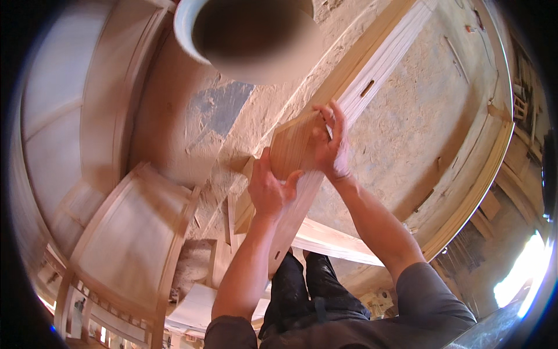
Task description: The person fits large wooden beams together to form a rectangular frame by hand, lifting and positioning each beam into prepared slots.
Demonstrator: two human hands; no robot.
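A short, pale wooden board [289, 146] with an angled end lies over a long wooden beam [386, 64] that runs from the upper right down toward my legs. A dark slot [367, 88] is cut into the beam's face. My left hand [269, 189] grips the board's near left edge, thumb apart from the fingers. At its right side my right hand [333, 142] holds the board, with the thumb against the wood and the fingers bent; some fingertips are hard to make out. Whether the board is joined to the beam or only rests on it, I cannot tell.
A blurred round object with a pale rim [185, 29] and dark middle looms at the top. Framed wooden panels [131, 221] stand at left. On the right, a long curved-looking timber [494, 180] borders the dusty floor [407, 128]. More wood pieces lie beyond it.
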